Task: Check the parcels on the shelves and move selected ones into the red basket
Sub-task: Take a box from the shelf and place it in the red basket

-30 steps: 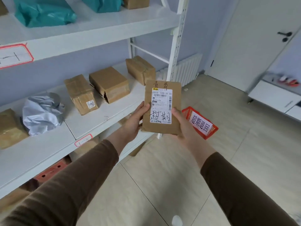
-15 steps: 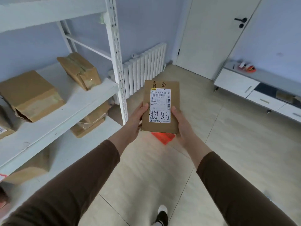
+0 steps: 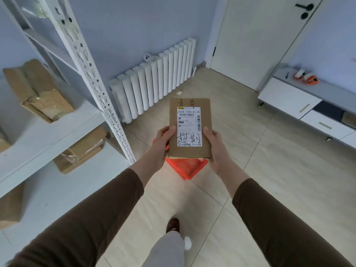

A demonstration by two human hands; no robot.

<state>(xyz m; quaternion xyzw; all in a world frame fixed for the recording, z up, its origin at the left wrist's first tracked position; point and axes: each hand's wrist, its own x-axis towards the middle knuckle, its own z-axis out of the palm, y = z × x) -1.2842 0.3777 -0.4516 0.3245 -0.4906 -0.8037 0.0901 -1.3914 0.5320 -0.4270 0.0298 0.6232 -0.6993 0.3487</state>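
Above the red basket [image 3: 185, 167] on the tiled floor, a flat brown parcel [image 3: 189, 128] with a white label is held face-up, hiding most of the basket. Left hand [image 3: 160, 144] grasps its left edge and right hand [image 3: 216, 146] its right edge, thumbs on top. Left of the basket, white shelves [image 3: 48, 132] carry more brown parcels.
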